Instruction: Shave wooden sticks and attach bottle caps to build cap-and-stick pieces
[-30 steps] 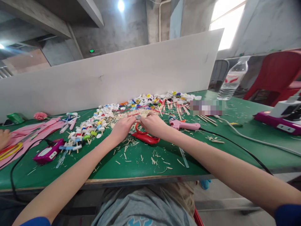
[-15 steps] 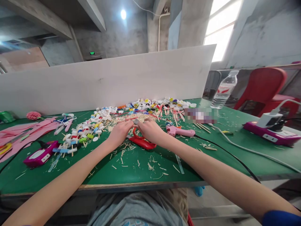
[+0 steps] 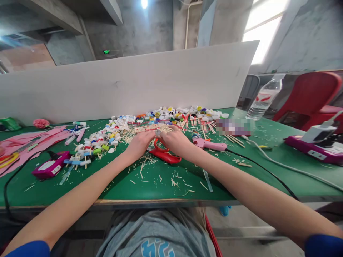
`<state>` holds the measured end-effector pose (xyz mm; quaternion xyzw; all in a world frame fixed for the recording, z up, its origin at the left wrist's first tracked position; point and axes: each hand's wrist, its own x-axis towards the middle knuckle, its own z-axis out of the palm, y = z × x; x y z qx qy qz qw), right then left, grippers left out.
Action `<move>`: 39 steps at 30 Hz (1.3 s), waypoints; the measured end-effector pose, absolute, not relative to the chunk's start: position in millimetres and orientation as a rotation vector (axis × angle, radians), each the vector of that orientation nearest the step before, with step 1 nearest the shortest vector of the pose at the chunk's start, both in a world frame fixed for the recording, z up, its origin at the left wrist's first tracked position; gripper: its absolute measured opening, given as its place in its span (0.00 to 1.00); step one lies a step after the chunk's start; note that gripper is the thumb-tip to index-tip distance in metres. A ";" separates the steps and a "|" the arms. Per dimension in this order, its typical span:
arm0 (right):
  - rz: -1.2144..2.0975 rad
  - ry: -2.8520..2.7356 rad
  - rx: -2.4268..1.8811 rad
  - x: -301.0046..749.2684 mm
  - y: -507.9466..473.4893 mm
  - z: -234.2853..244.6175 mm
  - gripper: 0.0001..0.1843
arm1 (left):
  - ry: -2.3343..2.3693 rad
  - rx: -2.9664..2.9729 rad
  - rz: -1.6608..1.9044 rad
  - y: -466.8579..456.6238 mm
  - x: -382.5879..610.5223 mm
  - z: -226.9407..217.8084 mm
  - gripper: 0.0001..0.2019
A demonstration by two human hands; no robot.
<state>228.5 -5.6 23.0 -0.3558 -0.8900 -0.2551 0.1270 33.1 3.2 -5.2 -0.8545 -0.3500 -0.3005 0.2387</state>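
My left hand and my right hand meet over the middle of the table, fingers closed and fingertips almost touching. Between them shows a small greyish piece, too small and hidden to name. Just below the hands lies a red-handled tool, which looks like scissors; its blades are out of sight. Pale wood shavings are heaped behind the hands and scattered in front. Right of my right hand rests a pink hot glue gun with a black cord.
Bottle caps on sticks pile up at left; loose caps and sticks lie at the back. Purple power strips sit on both sides. A water bottle stands back right, before a white board.
The view has shifted a little, so the table's things sit slightly right and higher. My hands stay together over the shavings, with little other visible change.
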 end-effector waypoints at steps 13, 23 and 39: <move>-0.731 -2.650 -0.962 233.0 -0.1 26.3 0.12 | -0.893 -2.357 -0.593 5.8 29.6 8.4 0.11; -0.719 -2.685 -1.048 227.2 -5.7 24.6 0.16 | -0.915 -2.397 -0.559 2.2 27.6 12.9 0.09; -0.736 -2.609 -1.130 230.9 -9.4 26.3 0.16 | -1.121 -2.293 -0.812 -11.9 47.2 2.4 0.10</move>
